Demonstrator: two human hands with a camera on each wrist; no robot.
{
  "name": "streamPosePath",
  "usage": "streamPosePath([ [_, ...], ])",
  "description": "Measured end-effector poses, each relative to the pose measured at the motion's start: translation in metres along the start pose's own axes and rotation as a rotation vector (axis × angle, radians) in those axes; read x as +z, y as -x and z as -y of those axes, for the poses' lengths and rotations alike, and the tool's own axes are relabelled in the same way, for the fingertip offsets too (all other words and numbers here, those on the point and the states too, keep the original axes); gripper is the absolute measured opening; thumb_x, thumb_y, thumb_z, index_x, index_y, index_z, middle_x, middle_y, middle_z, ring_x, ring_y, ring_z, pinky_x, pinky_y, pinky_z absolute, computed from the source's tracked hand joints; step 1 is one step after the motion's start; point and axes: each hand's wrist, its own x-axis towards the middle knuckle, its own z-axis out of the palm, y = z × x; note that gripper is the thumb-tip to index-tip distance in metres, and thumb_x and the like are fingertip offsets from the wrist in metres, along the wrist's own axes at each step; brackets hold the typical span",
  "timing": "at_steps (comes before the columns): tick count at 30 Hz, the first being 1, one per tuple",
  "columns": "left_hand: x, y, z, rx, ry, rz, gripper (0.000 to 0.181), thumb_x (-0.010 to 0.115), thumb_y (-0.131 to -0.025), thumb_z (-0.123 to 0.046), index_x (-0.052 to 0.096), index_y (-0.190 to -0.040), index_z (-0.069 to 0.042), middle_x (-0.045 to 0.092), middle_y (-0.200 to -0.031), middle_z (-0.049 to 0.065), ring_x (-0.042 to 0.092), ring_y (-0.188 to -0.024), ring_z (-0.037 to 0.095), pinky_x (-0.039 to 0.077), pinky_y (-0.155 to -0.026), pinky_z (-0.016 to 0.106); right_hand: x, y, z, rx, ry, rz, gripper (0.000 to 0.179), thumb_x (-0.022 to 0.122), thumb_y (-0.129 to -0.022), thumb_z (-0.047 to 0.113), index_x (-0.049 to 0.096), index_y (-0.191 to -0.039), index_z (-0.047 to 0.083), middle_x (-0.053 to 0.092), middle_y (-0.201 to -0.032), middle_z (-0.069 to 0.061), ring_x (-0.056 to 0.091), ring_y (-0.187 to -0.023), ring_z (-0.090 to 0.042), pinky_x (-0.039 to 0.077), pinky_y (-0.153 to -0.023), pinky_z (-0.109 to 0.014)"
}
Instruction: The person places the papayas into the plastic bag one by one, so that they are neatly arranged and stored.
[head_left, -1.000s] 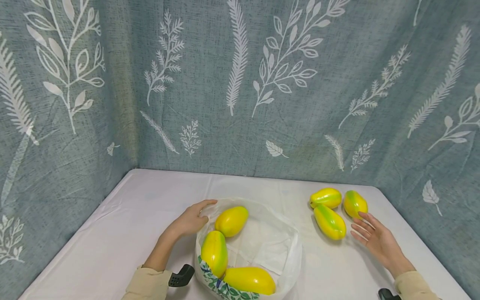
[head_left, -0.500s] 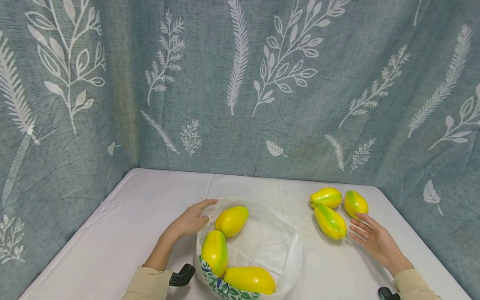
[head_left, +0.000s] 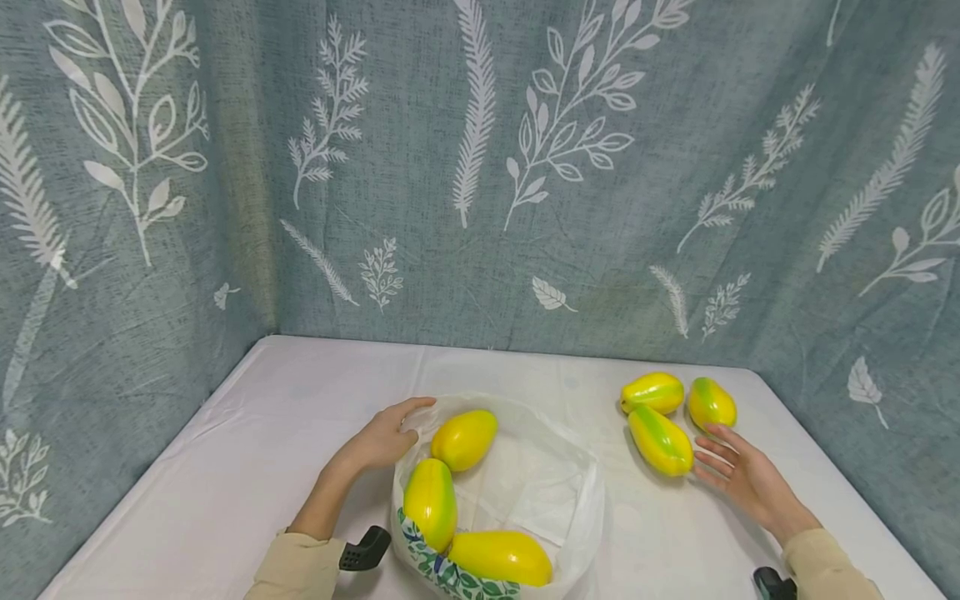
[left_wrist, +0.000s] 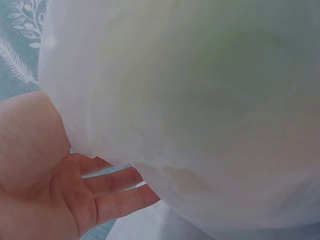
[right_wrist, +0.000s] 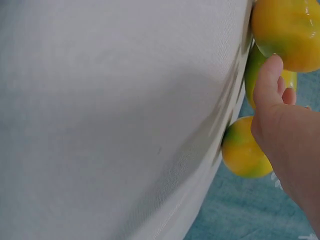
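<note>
A white, thin-walled plastic bag with a leafy printed band stands with its mouth wide. Inside lie three yellow-green papayas: one at the back, one at the left and one at the front. My left hand rests against the bag's left rim, fingers extended; the left wrist view shows the fingers partly hidden behind the bag. At the right, my right hand reaches with loosely spread fingers beside three more papayas: the nearest, the right one and the back one.
A white cloth covers the table. Blue-grey curtains with white leaf prints rise at the back and both sides. A black wrist device sits beside the bag at my left sleeve.
My right hand has moved slightly left, closer to the nearest papaya. The left hand, the bag and the papayas have stayed in place.
</note>
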Motion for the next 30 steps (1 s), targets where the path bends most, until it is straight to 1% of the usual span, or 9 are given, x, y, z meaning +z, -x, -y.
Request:
streamPosePath([
  [3, -0.001, -0.001, 0.000, 0.005, -0.005, -0.002, 0.052, 0.042, -0.087, 0.005, 0.045, -0.139, 0.000, 0.042, -0.141, 0.025, 0.043, -0.118, 0.035, 0.029, -0.103, 0.057, 0.002, -0.003, 0.000, 0.013, 0.031, -0.018, 0.052, 0.036, -0.102, 0.040, 0.023, -0.141, 0.009, 0.044, -0.118, -0.002, 0.055, -0.100, -0.012, 0.044, -0.096, -0.037],
  [6, -0.001, -0.001, -0.001, 0.003, -0.005, -0.003, 0.052, 0.042, -0.087, 0.005, 0.045, -0.139, -0.001, 0.042, -0.141, 0.024, 0.041, -0.122, 0.035, 0.029, -0.103, 0.057, 0.004, -0.005, -0.001, 0.043, 0.028, -0.039, 0.055, 0.040, -0.101, 0.041, 0.023, -0.142, 0.009, 0.042, -0.119, -0.006, 0.055, -0.098, -0.013, 0.044, -0.096, -0.039],
  [10, -0.002, -0.002, -0.001, -0.010, -0.002, -0.001, 0.053, 0.041, -0.087, 0.005, 0.045, -0.139, -0.001, 0.042, -0.141, 0.024, 0.042, -0.121, 0.035, 0.032, -0.100, 0.054, 0.008, -0.007, -0.002, 0.084, 0.021, -0.061, 0.058, 0.042, -0.100, 0.041, 0.023, -0.143, 0.007, 0.034, -0.125, -0.012, 0.055, -0.096, -0.014, 0.045, -0.095, -0.042],
  [12, -0.002, -0.001, -0.001, -0.015, -0.002, 0.001, 0.053, 0.041, -0.087, 0.005, 0.045, -0.139, -0.002, 0.041, -0.141, 0.024, 0.043, -0.117, 0.034, 0.033, -0.097, 0.053, 0.010, -0.008, -0.002, 0.095, 0.025, -0.071, 0.061, 0.043, -0.100, 0.041, 0.021, -0.144, 0.006, 0.028, -0.131, -0.015, 0.053, -0.098, -0.016, 0.045, -0.095, -0.042],
  [15, -0.002, 0.000, -0.002, -0.017, 0.001, 0.003, 0.053, 0.041, -0.087, 0.006, 0.045, -0.139, -0.001, 0.041, -0.141, 0.024, 0.042, -0.117, 0.035, 0.032, -0.099, 0.054, 0.014, -0.009, -0.002, 0.103, 0.040, -0.077, 0.065, 0.043, -0.099, 0.042, 0.019, -0.147, 0.005, 0.020, -0.139, -0.022, 0.047, -0.110, -0.024, 0.043, -0.096, -0.044],
  [17, -0.002, 0.001, -0.002, -0.016, 0.007, 0.005, 0.053, 0.042, -0.087, 0.006, 0.045, -0.139, -0.001, 0.041, -0.141, 0.025, 0.041, -0.122, 0.036, 0.030, -0.102, 0.057, 0.017, -0.010, -0.002, 0.112, 0.053, -0.078, 0.068, 0.043, -0.099, 0.042, 0.016, -0.148, 0.003, 0.014, -0.144, -0.026, 0.039, -0.119, -0.031, 0.041, -0.098, -0.046],
  [21, -0.003, 0.003, -0.003, -0.010, 0.013, 0.008, 0.053, 0.042, -0.086, 0.006, 0.045, -0.139, 0.000, 0.041, -0.141, 0.025, 0.037, -0.128, 0.040, 0.027, -0.103, 0.059, 0.021, -0.013, -0.002, 0.135, 0.068, -0.085, 0.072, 0.042, -0.099, 0.043, 0.011, -0.151, 0.003, 0.003, -0.150, -0.028, 0.022, -0.132, -0.040, 0.035, -0.102, -0.051],
  [26, -0.002, 0.001, 0.000, -0.012, 0.024, 0.006, 0.053, 0.041, -0.086, 0.006, 0.045, -0.139, 0.000, 0.041, -0.141, 0.025, 0.033, -0.132, 0.042, 0.025, -0.105, 0.059, 0.026, -0.018, -0.002, 0.156, 0.056, -0.090, 0.071, 0.039, -0.101, 0.040, 0.005, -0.153, 0.005, -0.006, -0.152, -0.028, 0.011, -0.137, -0.042, 0.025, -0.106, -0.055],
  [30, -0.001, 0.000, 0.002, -0.010, 0.027, 0.004, 0.053, 0.040, -0.086, 0.006, 0.045, -0.139, 0.000, 0.041, -0.141, 0.025, 0.032, -0.132, 0.042, 0.025, -0.105, 0.059, 0.028, -0.019, -0.003, 0.153, 0.051, -0.074, 0.070, 0.036, -0.102, 0.036, 0.002, -0.152, 0.002, -0.008, -0.152, -0.029, 0.010, -0.136, -0.043, 0.023, -0.106, -0.055],
])
